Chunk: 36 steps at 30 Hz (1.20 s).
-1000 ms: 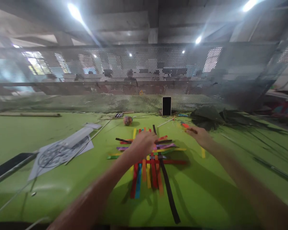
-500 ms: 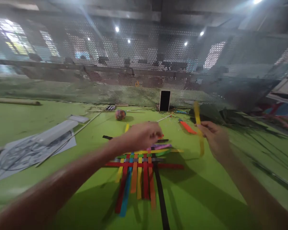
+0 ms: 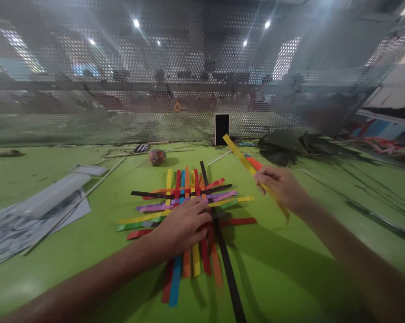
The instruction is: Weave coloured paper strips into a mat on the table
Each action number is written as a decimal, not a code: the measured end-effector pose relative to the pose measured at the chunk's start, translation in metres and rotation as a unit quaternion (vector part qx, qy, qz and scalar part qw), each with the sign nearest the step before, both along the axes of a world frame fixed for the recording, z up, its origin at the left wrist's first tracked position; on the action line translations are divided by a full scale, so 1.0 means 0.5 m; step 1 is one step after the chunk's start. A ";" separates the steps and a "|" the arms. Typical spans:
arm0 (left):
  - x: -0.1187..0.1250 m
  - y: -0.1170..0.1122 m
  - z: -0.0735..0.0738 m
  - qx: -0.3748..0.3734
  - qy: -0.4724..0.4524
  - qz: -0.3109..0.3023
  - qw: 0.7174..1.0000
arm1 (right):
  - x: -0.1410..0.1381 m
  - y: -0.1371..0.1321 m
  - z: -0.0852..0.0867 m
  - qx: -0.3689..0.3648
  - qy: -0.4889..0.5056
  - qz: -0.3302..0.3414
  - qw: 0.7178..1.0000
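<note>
Colourful flat strips [image 3: 177,190] lie interlaced in a loose mat on the green tabletop, their ends sticking out on every side. Across the mat's near middle rests my left hand [image 3: 187,222], palm down, its fingers laid over the strips and hiding part of the crossing. A long black strip [image 3: 229,274] runs from the mat toward me. My right hand [image 3: 281,186], held above the table to the right of the mat, pinches a loose yellow strip [image 3: 238,154] between thumb and fingers. That strip slants up to the left and its lower end hangs beneath the hand.
Behind the mat are a multicoloured ball [image 3: 157,157], an upright dark-faced tablet-like panel [image 3: 222,129] and an orange-red strip [image 3: 254,162]. Printed sheets [image 3: 76,205] and a thin stick [image 3: 69,210] lie left. Dark leaves [image 3: 279,146] spread at right. A perforated screen [image 3: 195,98] stands behind.
My left hand has come down onto the strips from above the mat's far part. The yellow strip in my right hand has tilted from upright to slanting left, and the view has shifted.
</note>
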<state>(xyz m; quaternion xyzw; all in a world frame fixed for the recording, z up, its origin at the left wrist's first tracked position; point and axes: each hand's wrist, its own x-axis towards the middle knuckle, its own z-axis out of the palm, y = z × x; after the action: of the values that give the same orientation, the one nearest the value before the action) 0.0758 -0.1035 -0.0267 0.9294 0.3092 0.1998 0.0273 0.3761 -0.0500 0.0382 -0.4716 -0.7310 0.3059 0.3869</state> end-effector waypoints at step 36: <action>-0.016 0.012 -0.068 0.045 -0.055 -0.017 0.997 | -0.007 0.029 -0.068 -0.010 -0.053 0.014 0.998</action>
<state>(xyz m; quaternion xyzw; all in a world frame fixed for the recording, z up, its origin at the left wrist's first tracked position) 0.0678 -0.0973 -0.0606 0.9226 0.2817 0.2635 0.0059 0.3726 -0.0357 0.0041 -0.4808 -0.7541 0.2927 0.3384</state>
